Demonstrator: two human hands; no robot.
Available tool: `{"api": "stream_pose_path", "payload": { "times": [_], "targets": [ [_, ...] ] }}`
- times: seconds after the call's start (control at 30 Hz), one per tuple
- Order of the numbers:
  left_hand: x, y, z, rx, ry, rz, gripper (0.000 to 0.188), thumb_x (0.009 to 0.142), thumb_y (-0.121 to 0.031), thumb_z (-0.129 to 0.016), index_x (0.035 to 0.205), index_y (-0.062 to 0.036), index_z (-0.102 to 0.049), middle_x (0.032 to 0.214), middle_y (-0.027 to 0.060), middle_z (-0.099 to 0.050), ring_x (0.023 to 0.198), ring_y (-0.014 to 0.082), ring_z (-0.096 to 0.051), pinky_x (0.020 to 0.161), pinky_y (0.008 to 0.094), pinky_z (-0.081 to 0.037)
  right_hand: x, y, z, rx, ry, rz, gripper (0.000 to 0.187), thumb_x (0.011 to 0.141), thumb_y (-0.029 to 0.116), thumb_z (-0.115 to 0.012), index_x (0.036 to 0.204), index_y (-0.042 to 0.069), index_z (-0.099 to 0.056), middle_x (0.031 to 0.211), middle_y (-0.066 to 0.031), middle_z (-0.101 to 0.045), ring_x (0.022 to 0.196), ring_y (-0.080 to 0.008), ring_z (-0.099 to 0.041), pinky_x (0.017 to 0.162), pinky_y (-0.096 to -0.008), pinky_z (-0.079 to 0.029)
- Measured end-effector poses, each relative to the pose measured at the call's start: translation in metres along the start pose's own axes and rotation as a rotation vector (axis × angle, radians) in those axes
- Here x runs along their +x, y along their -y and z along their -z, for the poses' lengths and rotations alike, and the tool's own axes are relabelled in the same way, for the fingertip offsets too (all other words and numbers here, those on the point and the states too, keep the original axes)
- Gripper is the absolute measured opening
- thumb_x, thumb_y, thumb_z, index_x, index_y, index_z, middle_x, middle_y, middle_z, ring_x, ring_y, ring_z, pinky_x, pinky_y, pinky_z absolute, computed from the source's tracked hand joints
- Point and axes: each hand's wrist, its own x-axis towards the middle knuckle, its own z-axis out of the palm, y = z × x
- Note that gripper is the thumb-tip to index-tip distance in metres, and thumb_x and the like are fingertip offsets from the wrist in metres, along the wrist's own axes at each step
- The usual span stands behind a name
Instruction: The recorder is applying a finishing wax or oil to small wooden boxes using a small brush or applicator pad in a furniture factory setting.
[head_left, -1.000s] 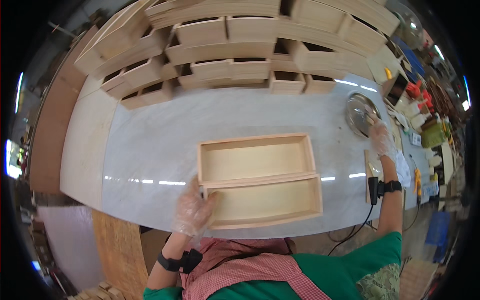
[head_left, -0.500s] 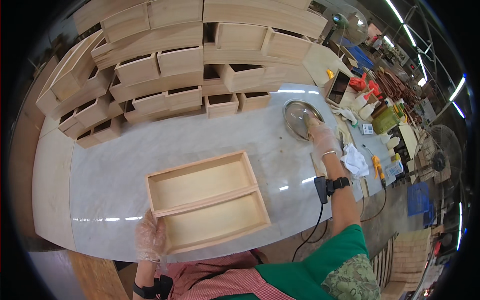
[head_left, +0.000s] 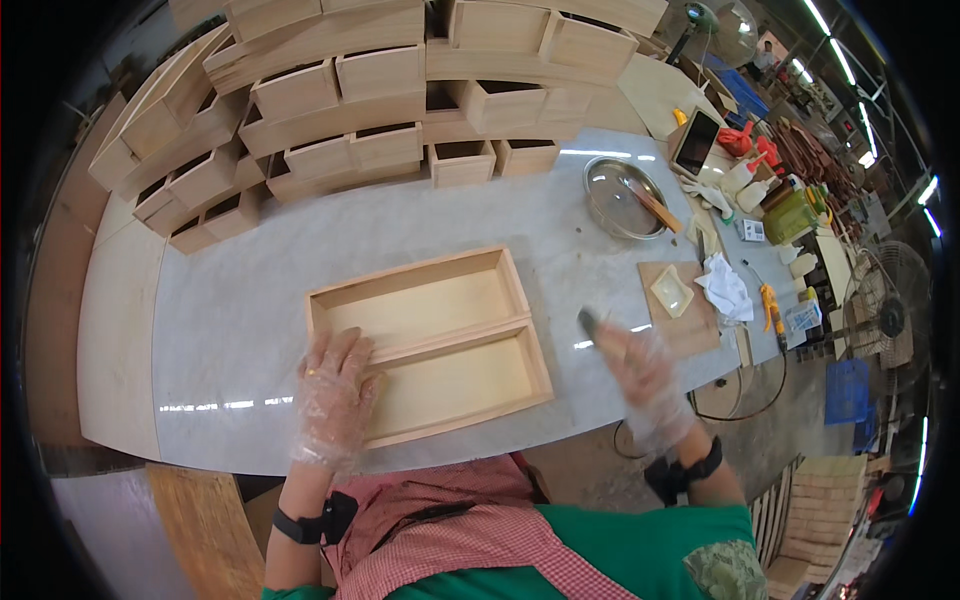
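A pale wooden box (head_left: 430,338) with two long compartments lies open side up, slightly tilted across the near part of the grey tabletop. My left hand (head_left: 335,405), in a clear plastic glove, grips the box's left end, fingers reaching over its wall. To the right of the box, my gloved right hand (head_left: 640,380) is above the table, closed on a small dark-ended object (head_left: 588,323); motion blur hides its kind. Farther off, a round metal bowl (head_left: 600,203) holds some liquid. A wooden-handled tool (head_left: 655,210) rests across its right rim, its lower end unclear.
Stacked wooden drawer boxes (head_left: 380,75) line the far side. On the right are a small pale dish (head_left: 672,292) on a brown board (head_left: 690,335), a white cloth (head_left: 727,287), a yellow-handled tool with a cord (head_left: 770,308), squeeze bottles (head_left: 740,178) and a tablet-like screen (head_left: 696,142).
My right hand has come back from the bowl toward the box, carrying the dark-ended object. My left hand has moved up and over the box's left wall. The view has shifted slightly.
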Motion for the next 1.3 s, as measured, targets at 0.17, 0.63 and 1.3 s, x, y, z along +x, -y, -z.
{"api": "stream_pose_path", "payload": {
  "times": [0.17,0.63,1.3],
  "targets": [
    [-0.002,0.025,-0.033,-0.283,-0.020,0.003,0.034,0.077,-0.003,-0.066,0.109,-0.0088,-0.059,0.103,0.0107,-0.063,0.100,0.0314,-0.060,0.084,0.0430,-0.049,-0.028,0.049,-0.002,-0.208,0.367,-0.003,0.053,0.077,0.013,-0.066,0.129,0.017,-0.054,0.070,-0.0068,-0.053,0.056,-0.0254,-0.054,0.049,-0.0394,-0.045],
    [-0.001,0.027,-0.032,-0.317,-0.015,0.020,0.027,0.079,-0.008,-0.066,0.106,-0.0124,-0.060,0.093,0.0044,-0.065,0.091,0.0258,-0.062,0.085,0.0420,-0.046,0.090,0.006,-0.070,-0.465,0.181,0.165,0.035,0.087,0.016,-0.054,0.121,0.010,-0.057,0.064,-0.0121,-0.056,0.052,-0.0275,-0.057,0.044,-0.0399,-0.044],
    [-0.001,0.028,-0.035,-0.346,0.067,0.036,0.027,0.081,-0.013,-0.063,0.108,-0.0115,-0.060,0.095,0.0074,-0.063,0.097,0.0274,-0.060,0.089,0.0436,-0.043,0.189,0.120,-0.141,-0.222,0.553,0.284,0.015,0.088,0.014,-0.050,0.093,0.001,-0.055,0.087,-0.0162,-0.064,0.084,-0.0298,-0.065,0.068,-0.0370,-0.052]
  ]
}}
